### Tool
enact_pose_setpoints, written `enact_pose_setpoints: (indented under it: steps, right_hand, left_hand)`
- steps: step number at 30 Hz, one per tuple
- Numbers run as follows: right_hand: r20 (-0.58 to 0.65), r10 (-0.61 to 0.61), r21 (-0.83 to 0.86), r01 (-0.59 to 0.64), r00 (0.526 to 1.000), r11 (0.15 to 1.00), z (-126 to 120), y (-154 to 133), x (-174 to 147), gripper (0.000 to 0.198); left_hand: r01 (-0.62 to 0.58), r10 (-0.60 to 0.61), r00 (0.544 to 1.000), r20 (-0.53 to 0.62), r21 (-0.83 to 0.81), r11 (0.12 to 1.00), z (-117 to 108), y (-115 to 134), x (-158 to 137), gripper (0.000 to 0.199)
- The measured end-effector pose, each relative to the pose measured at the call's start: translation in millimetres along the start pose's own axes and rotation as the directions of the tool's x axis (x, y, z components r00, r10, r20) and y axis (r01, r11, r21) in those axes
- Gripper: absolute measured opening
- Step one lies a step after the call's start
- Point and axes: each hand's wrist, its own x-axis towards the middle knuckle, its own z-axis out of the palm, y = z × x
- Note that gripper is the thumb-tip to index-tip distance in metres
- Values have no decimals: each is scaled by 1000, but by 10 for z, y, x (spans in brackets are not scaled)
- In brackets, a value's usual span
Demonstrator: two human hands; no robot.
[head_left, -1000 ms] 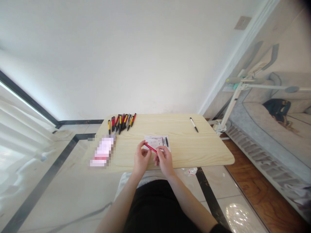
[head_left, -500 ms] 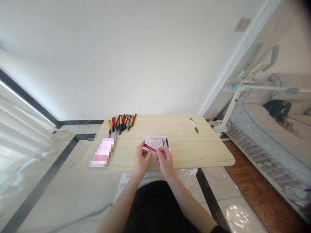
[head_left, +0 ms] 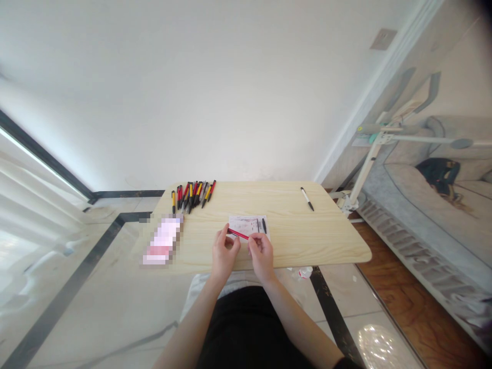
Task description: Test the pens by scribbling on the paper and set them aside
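Observation:
A slim red pen [head_left: 239,233] with a dark end is held slantwise between my two hands. My left hand [head_left: 224,253] pinches its dark end, at the upper left. The fingers of my right hand [head_left: 263,256] close on the other end, lower and to the right, and hide its tip. Just beyond the pen lies a white printed sheet [head_left: 243,221], partly covered by my hands. On the sheet's right side is a small black elongated piece [head_left: 264,225], too small to tell its kind.
A bunch of red, yellow and dark pens [head_left: 192,196] lies at the table's back left. Nearer on that side is a pixelated pinkish rectangle [head_left: 161,241]. A white and black pen [head_left: 307,199] rests at the back right of the wooden table [head_left: 323,236]. Behind stands a wall [head_left: 238,102].
The fingers of my right hand have shifted slightly at the pen's end. My left hand and everything on the table look the same.

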Motion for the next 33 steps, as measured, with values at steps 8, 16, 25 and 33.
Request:
enact_pose_setpoints:
  steps: [8, 16, 25, 33]
  right_hand:
    - [-30, 4, -9, -4, 1000, 1000, 16, -2, -7, 16]
    - [-35, 35, 37, -34, 999, 999, 16, -14, -11, 17]
    - [20, 79, 100, -81, 997, 992, 24, -31, 8, 19]
    - [161, 106, 50, -115, 981, 992, 31, -6, 28, 19]
  left_hand:
    - [-13, 13, 999, -34, 13, 1000, 5, 15, 0, 43]
    - [21, -22, 999, -49, -16, 1000, 3, -14, 9, 43]
    - [128, -130, 991, 14, -301, 945, -8, -55, 41, 44]
    - [184, -170, 983, 71, -443, 878, -71, 26, 64, 41]
